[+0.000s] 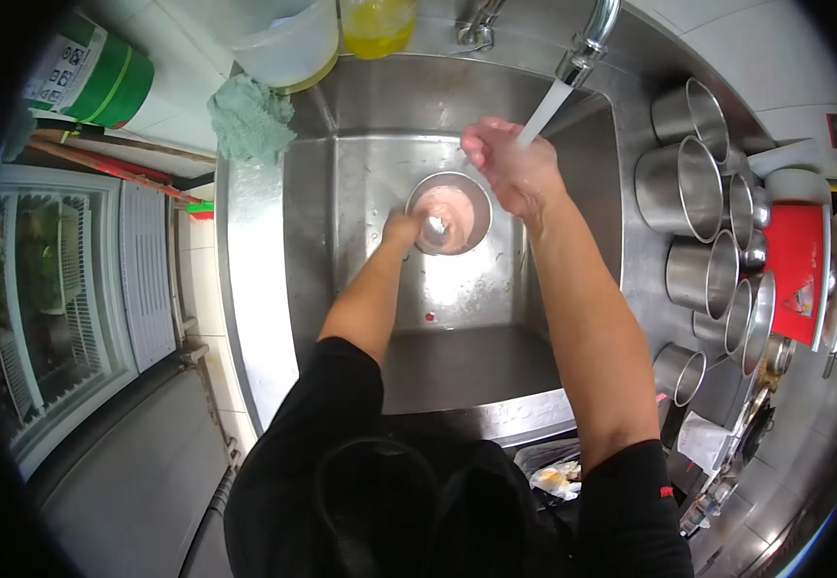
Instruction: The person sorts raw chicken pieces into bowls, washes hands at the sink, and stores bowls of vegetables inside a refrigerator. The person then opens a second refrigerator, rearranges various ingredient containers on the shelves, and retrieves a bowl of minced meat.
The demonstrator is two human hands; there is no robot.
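Note:
A round stainless steel pot (485, 214) sits in the sink (360, 183), with cloudy pinkish liquid (452, 204) inside. My left hand (401, 231) is closed at the pot's left rim, slightly blurred, its fingers partly hidden. A bright white patch shows in the liquid beside it; whether it is foam or glare I cannot make out. Above and right of the pot, my right hand (515, 162) is under the running water (544, 111) from the faucet (582, 60). Its fingers are loosely curled and apart, with nothing visible in them.
Several steel pots (678, 188) lie along the right counter beside a red box (792, 275). A green cloth (251, 118) hangs at the sink's back left corner, near a whitish tub (283, 43) and a container of yellow liquid (377, 27). A small red bit (429, 316) lies in the sink.

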